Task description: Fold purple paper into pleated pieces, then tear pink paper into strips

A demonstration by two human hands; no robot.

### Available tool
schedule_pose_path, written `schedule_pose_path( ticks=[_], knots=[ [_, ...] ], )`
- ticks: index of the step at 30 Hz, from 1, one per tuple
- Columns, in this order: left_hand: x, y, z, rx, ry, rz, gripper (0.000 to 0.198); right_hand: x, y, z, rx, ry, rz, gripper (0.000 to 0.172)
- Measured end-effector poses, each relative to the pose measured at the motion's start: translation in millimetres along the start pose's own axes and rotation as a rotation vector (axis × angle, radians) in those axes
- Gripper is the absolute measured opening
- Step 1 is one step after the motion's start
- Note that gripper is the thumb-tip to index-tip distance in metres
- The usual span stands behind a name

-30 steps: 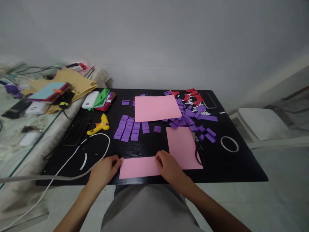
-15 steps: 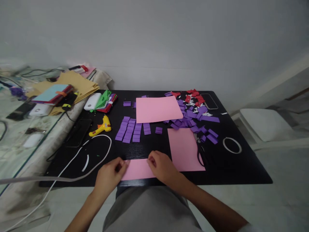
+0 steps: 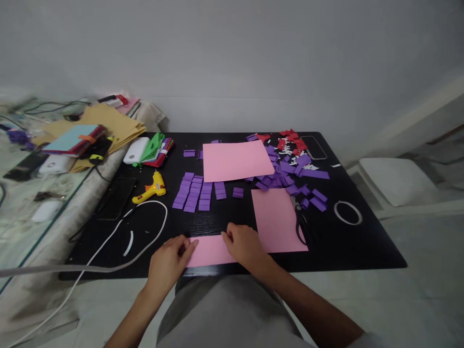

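Observation:
A pink paper strip (image 3: 212, 252) lies along the table's near edge. My left hand (image 3: 171, 257) is closed on its left end, the thumb resting on the top edge and the other fingers curled. At the opposite end my right hand (image 3: 243, 245) pinches the paper between thumb and curled fingers; part of the strip is hidden beneath it. Just right of that hand lies a larger pink sheet (image 3: 277, 220), with black-handled scissors (image 3: 300, 220) across its right side. Another pink sheet (image 3: 237, 160) sits farther back, partly over small purple paper pieces (image 3: 192, 193).
To the left are a yellow glue gun (image 3: 151, 188), a dark phone (image 3: 116, 198) and a looping white cable (image 3: 165, 217). Purple scraps (image 3: 277, 181) and red scraps (image 3: 299, 144) pile up at the back right. A roll of tape (image 3: 348, 212) lies on the right.
My left thumb has slid slightly right along the strip's top edge, and the right fingers have shifted a little. Both hands stay on the strip. The camera view has moved slightly.

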State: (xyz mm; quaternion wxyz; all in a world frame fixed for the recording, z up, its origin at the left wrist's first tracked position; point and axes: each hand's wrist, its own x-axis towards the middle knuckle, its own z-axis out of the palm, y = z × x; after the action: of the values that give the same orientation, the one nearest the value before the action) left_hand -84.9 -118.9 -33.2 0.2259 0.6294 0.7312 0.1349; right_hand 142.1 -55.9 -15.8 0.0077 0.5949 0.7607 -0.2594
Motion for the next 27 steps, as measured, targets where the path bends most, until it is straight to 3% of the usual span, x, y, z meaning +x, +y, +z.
schedule_pose_path(
  ticks=[12, 27],
  knots=[
    [0.2, 2.2, -3.1, -0.021, -0.034, -0.016, 0.043, -18.5, 52.7, -20.0, 0.01, 0.05, 0.116, 0.021],
    [0.9, 1.9, -3.2, -0.057, -0.039, -0.021, 0.046, -25.8, 62.2, -20.7, 0.016, 0.072, 0.144, 0.022]
  ],
)
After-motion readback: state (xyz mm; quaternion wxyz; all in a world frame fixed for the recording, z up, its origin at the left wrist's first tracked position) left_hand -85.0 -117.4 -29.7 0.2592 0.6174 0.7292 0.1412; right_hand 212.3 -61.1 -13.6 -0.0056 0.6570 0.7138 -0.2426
